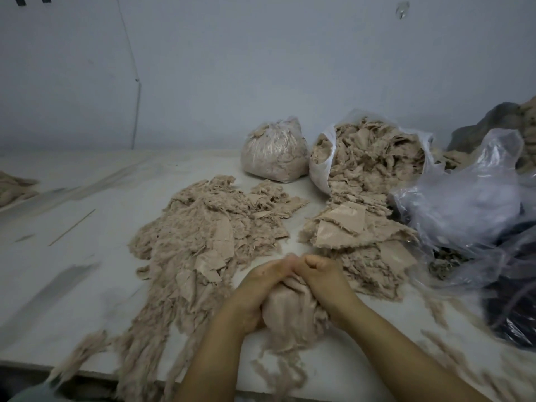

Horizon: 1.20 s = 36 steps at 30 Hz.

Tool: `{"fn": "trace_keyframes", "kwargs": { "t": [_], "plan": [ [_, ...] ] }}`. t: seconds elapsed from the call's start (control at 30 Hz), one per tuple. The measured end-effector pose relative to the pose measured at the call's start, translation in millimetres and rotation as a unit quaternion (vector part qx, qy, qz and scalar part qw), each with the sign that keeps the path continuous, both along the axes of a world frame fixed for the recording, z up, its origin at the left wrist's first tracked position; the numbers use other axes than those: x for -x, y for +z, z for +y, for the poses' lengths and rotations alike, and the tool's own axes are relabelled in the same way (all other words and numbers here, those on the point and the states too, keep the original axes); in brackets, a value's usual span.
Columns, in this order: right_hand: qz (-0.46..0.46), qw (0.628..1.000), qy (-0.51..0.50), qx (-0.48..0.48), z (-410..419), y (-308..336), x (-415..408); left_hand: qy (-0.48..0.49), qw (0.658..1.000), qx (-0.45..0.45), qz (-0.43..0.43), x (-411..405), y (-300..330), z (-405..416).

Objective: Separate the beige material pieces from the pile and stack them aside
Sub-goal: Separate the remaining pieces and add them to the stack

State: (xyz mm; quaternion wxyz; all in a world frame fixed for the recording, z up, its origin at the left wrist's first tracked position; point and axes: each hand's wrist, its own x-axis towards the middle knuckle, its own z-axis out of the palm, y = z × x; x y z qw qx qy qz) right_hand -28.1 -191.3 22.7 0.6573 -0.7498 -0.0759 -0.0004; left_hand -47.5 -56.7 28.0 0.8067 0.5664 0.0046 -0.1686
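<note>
A bunched beige piece [293,317] with frayed edges is held low in the middle of the view. My left hand [259,285] grips it from the left and my right hand [322,278] grips it from the right, knuckles nearly touching above it. A broad spread of beige pieces [208,242] lies to the left on the white table [87,256]. A second heap of flat beige pieces [356,230] lies to the right, spilling from an open plastic bag [374,152].
A tied plastic bag of beige scraps [274,155] stands at the back. Crumpled clear plastic [470,204] and a dark bag [513,309] crowd the right side. More beige material [14,184] lies at the far left. The table's front edge runs along the bottom.
</note>
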Motion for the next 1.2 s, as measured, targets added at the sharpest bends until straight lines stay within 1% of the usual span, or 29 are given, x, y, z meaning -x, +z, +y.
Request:
{"fn": "trace_keyframes", "kwargs": {
  "t": [0.03, 0.07, 0.13, 0.17, 0.23, 0.3, 0.37, 0.4, 0.43, 0.47, 0.5, 0.53, 0.6, 0.67, 0.7, 0.77, 0.83, 0.9, 1.0, 1.03, 1.07, 1.1, 1.17, 1.2],
  "plan": [
    [-0.01, 1.0, -0.008, 0.007, 2, 3, 2, 0.026, 0.999, -0.029, -0.023, 0, -1, -3],
    [-0.013, 1.0, -0.012, 0.01, 3, 5, 5, 0.067, 0.997, -0.034, -0.027, 0, -1, -4],
    [-0.007, 1.0, 0.021, 0.015, 2, 9, 11, 0.134, 0.991, 0.002, -0.027, -2, -2, -2],
    [0.002, 0.999, 0.046, 0.008, 1, 8, 15, 0.149, 0.988, 0.0, -0.035, -2, -3, -1],
    [0.021, 0.997, 0.072, -0.023, -1, 5, 20, 0.179, 0.98, -0.061, -0.064, 0, -3, 0],
    [0.023, 0.997, 0.046, -0.062, -4, -1, 20, 0.244, 0.958, -0.124, -0.09, -2, -5, 2],
    [0.023, 0.996, -0.007, -0.08, -12, -3, 18, 0.324, 0.933, -0.138, -0.074, -7, -6, 11],
    [0.026, 0.995, -0.03, -0.088, -17, -4, 17, 0.353, 0.922, -0.149, -0.066, -9, -6, 18],
    [0.029, 0.994, -0.046, -0.092, -22, -4, 15, 0.358, 0.915, -0.171, -0.068, -11, -7, 24],
    [0.031, 0.994, -0.053, -0.087, -25, -4, 14, 0.342, 0.916, -0.197, -0.078, -11, -7, 27],
    [0.031, 0.995, -0.053, -0.077, -24, -4, 13, 0.307, 0.924, -0.209, -0.09, -10, -6, 27],
    [0.03, 0.996, -0.054, -0.069, -22, -4, 11, 0.259, 0.939, -0.205, -0.097, -9, -5, 23],
    [0.021, 0.996, -0.057, -0.068, -11, -2, 6, 0.14, 0.971, -0.178, -0.079, -5, -5, 13],
    [0.014, 0.995, -0.057, -0.075, -3, 1, 3, 0.045, 0.985, -0.159, -0.054, 0, -8, 3],
    [0.014, 0.995, -0.056, -0.076, 0, 2, 1, 0.036, 0.985, -0.16, -0.059, 1, -10, 0],
    [0.035, 0.996, -0.042, -0.077, 2, 1, 1, 0.095, 0.983, -0.14, -0.075, -1, -14, -1],
    [0.066, 0.995, -0.008, -0.076, 3, -4, 4, 0.143, 0.981, -0.106, -0.075, -2, -15, -1],
    [0.062, 0.995, 0.004, -0.072, 3, -12, 6, 0.18, 0.976, -0.097, -0.069, -4, -13, 1],
    [0.043, 0.997, -0.069, -0.009, -12, -22, 3, 0.278, 0.957, -0.065, -0.051, -8, -11, 16],
    [0.044, 0.994, -0.096, -0.003, -20, -25, 2, 0.29, 0.954, -0.06, -0.048, -9, -8, 23],
    [0.043, 0.993, -0.11, -0.004, -28, -27, 1, 0.278, 0.958, -0.059, -0.046, -9, -6, 29],
    [0.04, 0.993, -0.106, -0.005, -32, -27, 1, 0.242, 0.968, -0.054, -0.042, -8, -4, 32],
    [0.04, 0.998, -0.058, -0.002, -27, -18, 5, 0.125, 0.99, -0.051, -0.043, -3, 1, 27],
    [0.055, 0.998, -0.019, -0.013, -19, -11, 6, 0.069, 0.995, -0.06, -0.051, 0, 4, 21]
  ]
}}
